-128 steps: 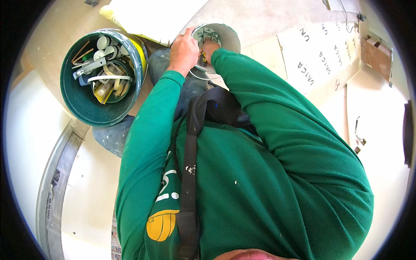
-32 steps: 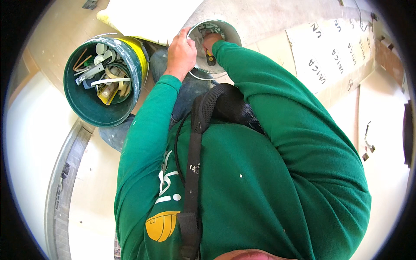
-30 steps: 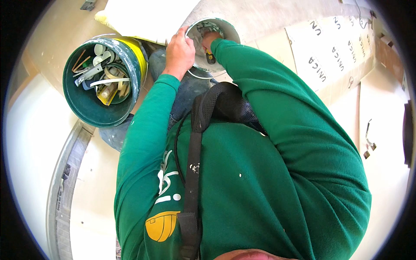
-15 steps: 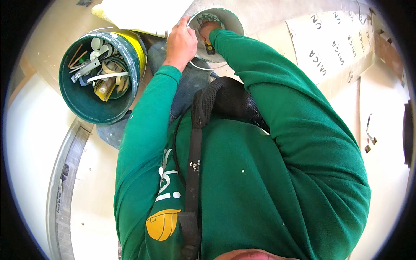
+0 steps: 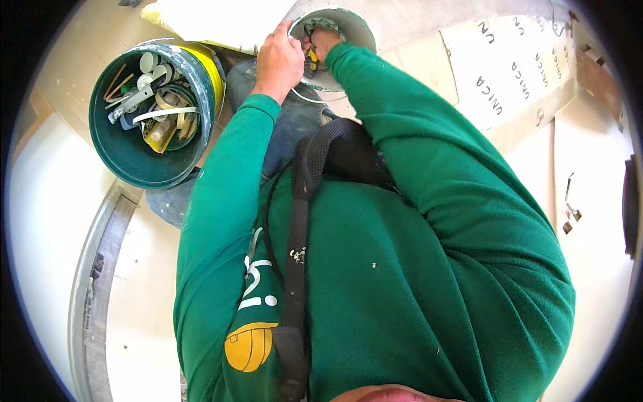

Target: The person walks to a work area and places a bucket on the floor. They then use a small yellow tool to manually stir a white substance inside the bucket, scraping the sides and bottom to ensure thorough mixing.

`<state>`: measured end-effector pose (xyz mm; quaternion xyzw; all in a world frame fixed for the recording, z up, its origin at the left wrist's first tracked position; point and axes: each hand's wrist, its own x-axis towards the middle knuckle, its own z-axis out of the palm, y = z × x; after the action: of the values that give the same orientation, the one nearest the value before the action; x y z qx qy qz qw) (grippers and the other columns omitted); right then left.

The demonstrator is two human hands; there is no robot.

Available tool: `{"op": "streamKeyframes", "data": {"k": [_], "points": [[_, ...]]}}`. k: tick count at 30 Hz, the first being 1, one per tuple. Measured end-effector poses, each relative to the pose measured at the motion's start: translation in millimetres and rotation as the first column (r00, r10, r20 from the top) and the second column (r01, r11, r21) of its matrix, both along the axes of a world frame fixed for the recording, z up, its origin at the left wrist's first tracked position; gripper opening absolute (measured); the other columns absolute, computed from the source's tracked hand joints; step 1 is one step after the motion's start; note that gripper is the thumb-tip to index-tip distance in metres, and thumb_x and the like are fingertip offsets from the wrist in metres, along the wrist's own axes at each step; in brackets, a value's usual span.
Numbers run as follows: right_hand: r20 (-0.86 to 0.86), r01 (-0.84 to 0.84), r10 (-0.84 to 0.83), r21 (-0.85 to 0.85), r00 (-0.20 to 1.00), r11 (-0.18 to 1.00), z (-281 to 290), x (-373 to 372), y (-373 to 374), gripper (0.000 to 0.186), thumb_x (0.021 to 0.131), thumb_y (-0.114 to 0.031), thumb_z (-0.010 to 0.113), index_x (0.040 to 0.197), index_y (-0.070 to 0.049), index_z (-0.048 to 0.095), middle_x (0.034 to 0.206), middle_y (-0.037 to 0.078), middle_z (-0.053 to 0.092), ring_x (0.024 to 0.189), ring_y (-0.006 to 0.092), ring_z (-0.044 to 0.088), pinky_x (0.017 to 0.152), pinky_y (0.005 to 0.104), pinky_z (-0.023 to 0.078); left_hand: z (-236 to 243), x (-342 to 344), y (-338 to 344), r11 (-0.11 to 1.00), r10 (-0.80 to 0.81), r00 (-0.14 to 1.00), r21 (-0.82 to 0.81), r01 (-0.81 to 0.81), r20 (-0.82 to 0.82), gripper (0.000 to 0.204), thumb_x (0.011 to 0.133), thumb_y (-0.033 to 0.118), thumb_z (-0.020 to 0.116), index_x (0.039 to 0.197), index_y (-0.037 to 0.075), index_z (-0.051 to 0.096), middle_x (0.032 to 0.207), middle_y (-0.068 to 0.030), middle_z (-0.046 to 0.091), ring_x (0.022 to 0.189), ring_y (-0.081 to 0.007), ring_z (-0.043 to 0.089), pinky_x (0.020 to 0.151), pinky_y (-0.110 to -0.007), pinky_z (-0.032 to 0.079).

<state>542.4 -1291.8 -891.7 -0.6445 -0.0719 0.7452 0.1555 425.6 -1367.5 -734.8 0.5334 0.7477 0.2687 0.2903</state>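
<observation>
At the top centre a pale bucket point(image 5: 358, 32) with greenish residue on its inner wall stands with its mouth toward me. My left hand point(image 5: 281, 63) is closed over the bucket's left rim. Inside the bucket, my right hand point(image 5: 326, 41) is closed around a tool with a yellow-and-black handle point(image 5: 312, 61). The tool's working end is hidden by the hand and the bucket wall.
A dark green bucket point(image 5: 127, 157) on the left holds several tools and white plastic pieces, with a yellow bucket point(image 5: 206, 67) behind it. A bright white-and-yellow sack point(image 5: 214, 23) lies at the top. Printed cardboard point(image 5: 509, 74) covers the floor on the right.
My right hand and the tool's handle have shifted slightly inside the pale bucket, and the handle has turned upward. My left hand stays on the rim.
</observation>
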Motion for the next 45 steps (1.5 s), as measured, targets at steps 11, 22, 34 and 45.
{"op": "streamKeyframes", "data": {"k": [11, 22, 34, 45], "points": [[0.682, -0.982, 0.707, 0.103, 0.186, 0.159, -34, 34, -11, 0.017, 0.080, -0.030, 0.068, 0.082, -0.016, 0.078, 0.101, 0.010, 0.074, 0.095, 0.0285, 0.071, 0.084, 0.0380, 0.054, 4, 0, -2, 0.996, 0.023, 0.999, -0.082, -0.021, 0.023, 0.037, 0.094, 0.015, 0.049, 0.129, 0.005, 0.056, 0.099, -0.0282, 0.065, 0.093, -0.0447, 0.064, 0.085, -0.051, 0.051], [0.622, -0.813, 0.540, 0.316, 0.566, 0.489, -64, 46, -12, 0.037, 0.102, -0.023, 0.044, 0.078, 0.000, 0.060, 0.066, 0.012, 0.060, 0.057, 0.0235, 0.060, 0.054, 0.0392, 0.051, 6, 3, 7, 0.998, -0.021, 0.999, -0.055, 0.023, 0.042, 0.035, 0.094, 0.014, 0.049, 0.127, 0.006, 0.056, 0.100, -0.0284, 0.064, 0.091, -0.0453, 0.064, 0.083, -0.051, 0.052], [0.766, -1.000, 0.643, 0.007, -0.011, -0.026, -43, 37, 4, 0.027, 0.071, -0.023, 0.077, 0.093, -0.007, 0.074, 0.106, 0.016, 0.073, 0.100, 0.0291, 0.071, 0.087, 0.0400, 0.055, 3, 4, 2, 0.998, -0.007, 1.000, -0.067, 0.009, 0.028, 0.038, 0.094, 0.015, 0.048, 0.130, 0.007, 0.056, 0.098, -0.0278, 0.066, 0.094, -0.0447, 0.063, 0.087, -0.053, 0.048], [0.579, -0.921, 0.727, 0.125, 0.370, 0.370, 53, 0, -5, 0.014, 0.089, -0.014, 0.060, 0.093, -0.003, 0.068, 0.095, 0.013, 0.071, 0.087, 0.0257, 0.070, 0.077, 0.0372, 0.057, 3, 4, 2, 0.999, -0.001, 1.000, -0.038, 0.001, 0.012, 0.038, 0.094, 0.015, 0.049, 0.130, 0.005, 0.056, 0.098, -0.0288, 0.065, 0.092, -0.0459, 0.063, 0.086, -0.053, 0.050]]}}
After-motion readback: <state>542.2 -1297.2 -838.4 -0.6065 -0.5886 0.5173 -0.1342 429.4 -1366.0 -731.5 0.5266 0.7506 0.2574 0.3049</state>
